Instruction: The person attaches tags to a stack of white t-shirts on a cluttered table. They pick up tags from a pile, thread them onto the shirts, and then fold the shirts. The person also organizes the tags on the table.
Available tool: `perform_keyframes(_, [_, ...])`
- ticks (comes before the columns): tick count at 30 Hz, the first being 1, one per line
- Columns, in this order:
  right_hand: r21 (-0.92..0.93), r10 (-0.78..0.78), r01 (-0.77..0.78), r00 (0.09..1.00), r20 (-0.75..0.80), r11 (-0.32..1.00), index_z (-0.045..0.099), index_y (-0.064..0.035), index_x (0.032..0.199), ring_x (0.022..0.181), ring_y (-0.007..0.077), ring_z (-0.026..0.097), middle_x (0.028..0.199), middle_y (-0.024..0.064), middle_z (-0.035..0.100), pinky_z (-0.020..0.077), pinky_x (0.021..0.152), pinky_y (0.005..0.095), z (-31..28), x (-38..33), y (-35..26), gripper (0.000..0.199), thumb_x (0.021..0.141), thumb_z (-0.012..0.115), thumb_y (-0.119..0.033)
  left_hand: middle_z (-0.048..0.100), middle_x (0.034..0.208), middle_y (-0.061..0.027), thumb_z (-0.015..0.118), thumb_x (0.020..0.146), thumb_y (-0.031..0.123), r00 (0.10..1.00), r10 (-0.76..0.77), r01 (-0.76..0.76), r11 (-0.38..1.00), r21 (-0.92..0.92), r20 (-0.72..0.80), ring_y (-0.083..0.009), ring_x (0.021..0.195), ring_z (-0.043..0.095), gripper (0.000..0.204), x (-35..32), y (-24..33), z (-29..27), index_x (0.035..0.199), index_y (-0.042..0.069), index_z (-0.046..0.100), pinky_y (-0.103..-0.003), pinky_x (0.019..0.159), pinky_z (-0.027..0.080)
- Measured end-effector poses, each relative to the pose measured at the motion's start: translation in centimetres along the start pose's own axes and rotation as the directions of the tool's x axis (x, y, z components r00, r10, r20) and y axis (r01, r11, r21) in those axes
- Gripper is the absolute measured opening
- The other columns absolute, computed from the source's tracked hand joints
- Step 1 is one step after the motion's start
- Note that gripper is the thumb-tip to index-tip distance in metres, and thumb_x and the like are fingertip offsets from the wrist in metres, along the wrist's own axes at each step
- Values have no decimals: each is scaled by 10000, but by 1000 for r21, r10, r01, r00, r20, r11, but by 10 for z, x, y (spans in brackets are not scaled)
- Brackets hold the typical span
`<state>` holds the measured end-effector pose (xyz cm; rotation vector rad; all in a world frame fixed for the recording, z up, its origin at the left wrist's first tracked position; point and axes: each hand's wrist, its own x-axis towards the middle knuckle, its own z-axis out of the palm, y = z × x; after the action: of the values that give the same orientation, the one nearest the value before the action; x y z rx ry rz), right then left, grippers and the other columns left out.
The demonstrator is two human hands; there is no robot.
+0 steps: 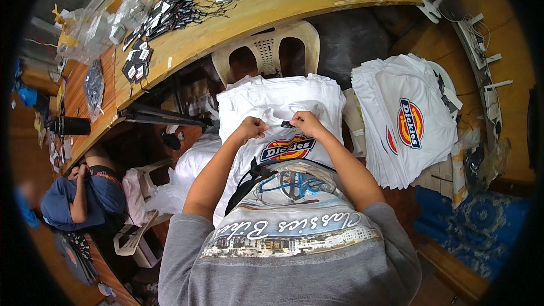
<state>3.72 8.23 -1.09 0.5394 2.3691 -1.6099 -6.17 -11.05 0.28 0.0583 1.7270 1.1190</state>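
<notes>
A pile of folded white T-shirts lies in front of me, the top one showing a printed red, yellow and dark blue emblem. Over its upper part, my right hand pinches a small black tag at its edge. My left hand is closed a short way left of the tag, fingertips pressed together. Whatever sits between those left fingertips, perhaps a thin cord or a fold of cloth, is too small to make out. Both hands are close to the white cloth.
A second stack of white shirts stands at my right. Ahead are a plastic chair and a long wooden table bearing heaped black tags, cards and clear plastic bags. A person in blue sits at the left.
</notes>
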Motion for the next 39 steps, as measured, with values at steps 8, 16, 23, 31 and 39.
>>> perform_keyframes(8, [83,-14,11,999,45,996,563,-23,726,552,120,462,581,42,511,376,522,257,-3,-7,-4,135,714,589,-155,568,618,-40,611,662,-4,918,378,-368,924,105,-116,-84,529,493,111,5,-2,40,772,-14,601,-212,482,406])
perform_keyframes(16, [225,20,-30,999,43,974,556,-4,750,556,91,428,614,16,509,361,529,228,-3,-10,-11,113,737,562,-116,588,622,-57,619,655,10,813,503,-465,864,192,-293,-86,545,511,79,3,-6,55,726,-17,600,-209,509,415])
perform_keyframes(23, [329,66,-53,997,-28,943,550,1,747,554,111,463,622,45,541,380,534,240,9,-6,-12,123,739,558,-121,569,652,-33,592,712,63,889,271,-317,946,-66,-370,-86,614,517,90,2,-11,64,726,-26,588,-196,575,414])
perform_keyframes(31, [43,-92,105,966,-243,993,529,-8,737,564,201,541,626,110,564,413,538,288,17,-6,-13,145,727,558,-150,572,743,-77,563,746,57,927,140,-288,859,-423,-347,-123,666,539,121,-5,-7,67,805,-48,566,-226,646,446])
perform_keyframes(39, [54,-157,173,964,-214,984,514,-18,722,536,190,501,600,90,538,397,526,292,18,-9,-19,139,726,552,-152,569,770,-71,635,673,52,829,441,-488,871,-60,-345,-111,672,520,138,8,-17,63,775,-17,573,-224,605,424])
